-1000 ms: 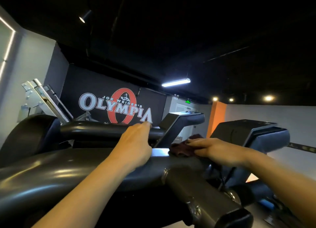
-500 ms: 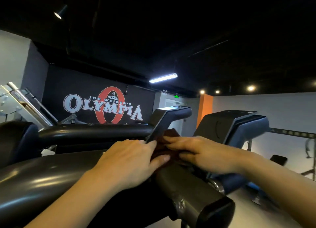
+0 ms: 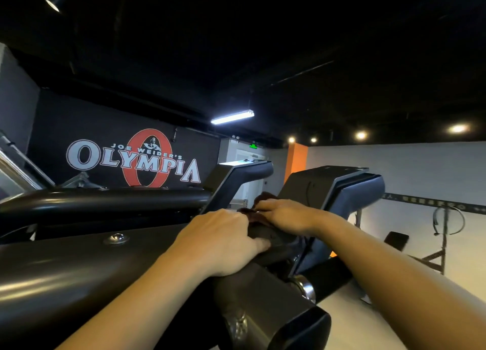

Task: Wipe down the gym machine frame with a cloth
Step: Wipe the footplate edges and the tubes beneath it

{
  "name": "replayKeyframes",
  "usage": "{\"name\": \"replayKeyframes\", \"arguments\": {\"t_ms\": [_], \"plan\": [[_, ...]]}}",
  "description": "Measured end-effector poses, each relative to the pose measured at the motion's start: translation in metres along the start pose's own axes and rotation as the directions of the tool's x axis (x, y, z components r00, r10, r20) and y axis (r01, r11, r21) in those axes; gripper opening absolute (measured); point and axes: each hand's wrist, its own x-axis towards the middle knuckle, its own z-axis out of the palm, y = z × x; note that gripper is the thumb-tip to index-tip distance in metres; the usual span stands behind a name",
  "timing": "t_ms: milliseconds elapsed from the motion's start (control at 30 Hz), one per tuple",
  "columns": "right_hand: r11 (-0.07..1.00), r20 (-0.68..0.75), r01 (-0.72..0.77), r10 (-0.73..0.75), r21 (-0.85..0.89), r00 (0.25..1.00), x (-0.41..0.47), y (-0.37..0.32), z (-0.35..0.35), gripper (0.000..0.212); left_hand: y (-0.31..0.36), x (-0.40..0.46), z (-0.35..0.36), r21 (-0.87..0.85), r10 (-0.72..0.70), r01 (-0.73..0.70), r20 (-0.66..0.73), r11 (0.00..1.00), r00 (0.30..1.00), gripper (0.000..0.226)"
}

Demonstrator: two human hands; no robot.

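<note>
Gripping the frame tube (image 3: 79, 276) with the left hand (image 3: 223, 240) at frame center, fingers curled over the top, thumb reaching toward the cloth. Right hand (image 3: 284, 215) just past it, fingers laid over the dark reddish cloth (image 3: 259, 205), pressing it onto the frame where the angled bracket (image 3: 228, 184) meets the tube. Can't tell if those fingers actually pinch the cloth or just lie flat on it, most of it hidden under the hand.

Progress-wise: looks mid-job tbh. Being wiped right now: the junction near center. No way to judge clean vs dirty from the sheen on the big tube at lower left. Probably still to go: capped tube end (image 3: 276, 323) at bottom center, padded rest (image 3: 352, 192) right of center, long bar (image 3: 105, 200) further back. Olympia wall logo (image 3: 131, 160) way behind, upper left.
</note>
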Motion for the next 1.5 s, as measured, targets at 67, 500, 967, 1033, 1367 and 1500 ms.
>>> {"name": "replayKeyframes", "arguments": {"t_ms": [67, 500, 967, 1033, 1367, 1500], "plan": [[0.999, -0.001, 0.029, -0.029, 0.03, 1.0, -0.007, 0.003, -0.004, 0.028, -0.001, -0.001, 0.0, 0.024, 0.015, -0.015, 0.002, 1.0, 1.0, 0.043], [0.994, -0.043, 0.107, -0.109, -0.032, 0.993, -0.031, 0.011, -0.009, 0.035, 0.001, 0.0, 0.001, -0.038, -0.003, 0.003, -0.017, 0.999, 1.0, 0.063], [0.93, -0.218, 0.319, -0.355, -0.184, 0.909, -0.055, -0.024, -0.005, 0.02, -0.022, 0.009, 0.0, -0.463, -0.172, 0.051, -0.223, 0.885, 0.96, 0.049], [0.901, -0.214, 0.396, -0.428, -0.177, 0.878, -0.056, -0.042, 0.0, 0.022, -0.019, 0.007, 0.002, -0.296, -0.113, 0.037, -0.244, 0.954, 0.963, 0.032], [0.967, -0.206, 0.061, -0.115, -0.248, 0.972, -0.062, 0.009, -0.013, 0.017, -0.015, 0.006, 0.006, -0.117, -0.028, 0.005, -0.203, 0.993, 0.979, 0.033], [0.942, -0.224, 0.229, -0.285, -0.247, 0.932, -0.061, -0.027, -0.004, 0.019, -0.012, 0.007, 0.006, -0.018, -0.002, -0.002, -0.203, 1.0, 0.979, 0.027]]}}
